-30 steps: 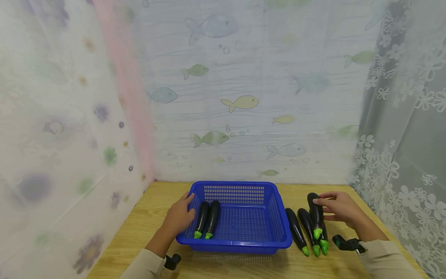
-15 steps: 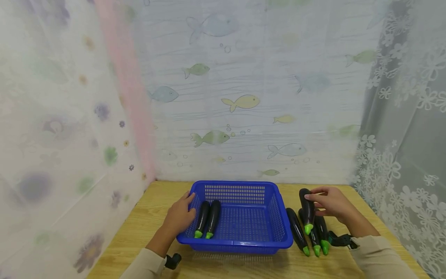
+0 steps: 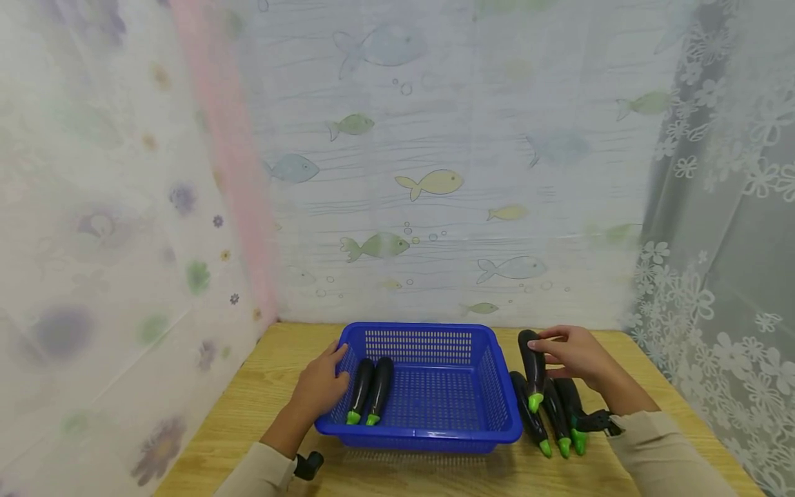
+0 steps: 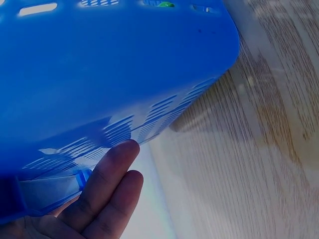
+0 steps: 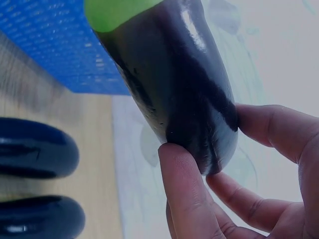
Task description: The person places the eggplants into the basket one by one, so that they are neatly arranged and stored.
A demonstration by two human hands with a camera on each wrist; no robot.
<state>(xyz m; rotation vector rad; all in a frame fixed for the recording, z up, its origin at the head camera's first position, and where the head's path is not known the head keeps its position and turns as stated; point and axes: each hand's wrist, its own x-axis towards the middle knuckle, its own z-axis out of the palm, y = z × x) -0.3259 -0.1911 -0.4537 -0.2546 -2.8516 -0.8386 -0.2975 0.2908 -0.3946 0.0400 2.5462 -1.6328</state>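
A blue plastic basket (image 3: 422, 434) with slotted walls stands on the table. My left hand (image 3: 319, 386) holds its left rim; in the left wrist view two fingers (image 4: 107, 181) lie along the outside of the wall. Two dark eggplants (image 3: 370, 390) with green stem ends lie side by side inside, at the left. My right hand (image 3: 574, 355) pinches another eggplant (image 3: 532, 366) near its blunt end, green end pointing down. It hangs beside the basket's right wall, over several eggplants (image 3: 555, 417) on the table. The right wrist view shows thumb and fingers around the held eggplant (image 5: 174, 84).
The light wood table (image 3: 248, 414) reaches back to a fish-print curtain (image 3: 435, 241). A flower-patterned curtain (image 3: 112, 276) hangs at the left, and a lace-like one (image 3: 714, 297) at the right. Black camera mounts sit at both wrists.
My right hand has moved left and slightly up with the eggplant, from above the rightmost ones on the table toward the basket's right wall. The left hand and basket have stayed in place.
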